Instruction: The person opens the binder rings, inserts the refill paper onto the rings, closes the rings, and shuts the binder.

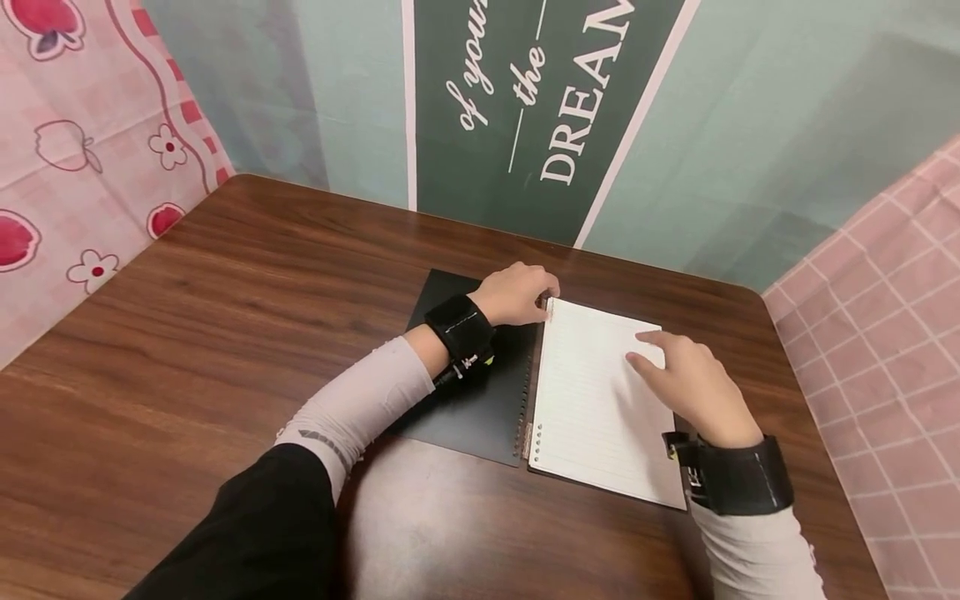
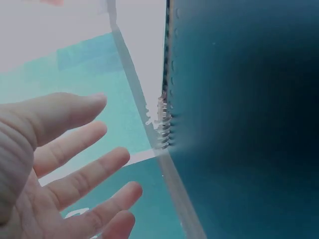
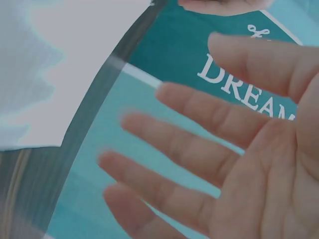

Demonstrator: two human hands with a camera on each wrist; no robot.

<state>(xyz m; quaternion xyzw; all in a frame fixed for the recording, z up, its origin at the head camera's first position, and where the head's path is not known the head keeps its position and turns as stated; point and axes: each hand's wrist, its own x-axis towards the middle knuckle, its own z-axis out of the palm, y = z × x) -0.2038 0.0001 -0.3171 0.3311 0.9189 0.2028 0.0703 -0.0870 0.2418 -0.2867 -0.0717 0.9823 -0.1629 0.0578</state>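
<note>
A loose-leaf notebook lies open on the table, its black cover (image 1: 480, 421) to the left and its white lined pages (image 1: 588, 400) to the right. Ring binding (image 2: 163, 127) runs between the two halves. Beside the top end of the binding is my left hand (image 1: 513, 294); the left wrist view shows its fingers (image 2: 84, 177) loosely spread with nothing between them. Over the right edge of the pages hovers my right hand (image 1: 693, 383), thumb and forefinger apart. Its fingers (image 3: 179, 144) are extended and hold nothing in the right wrist view.
The brown wooden table (image 1: 187, 333) extends around the notebook. Behind it hangs a green cloth with white lettering (image 1: 577, 108). A pink fruit-patterned cloth (image 1: 82, 150) borders the left side, a pink checked one (image 1: 892, 350) the right.
</note>
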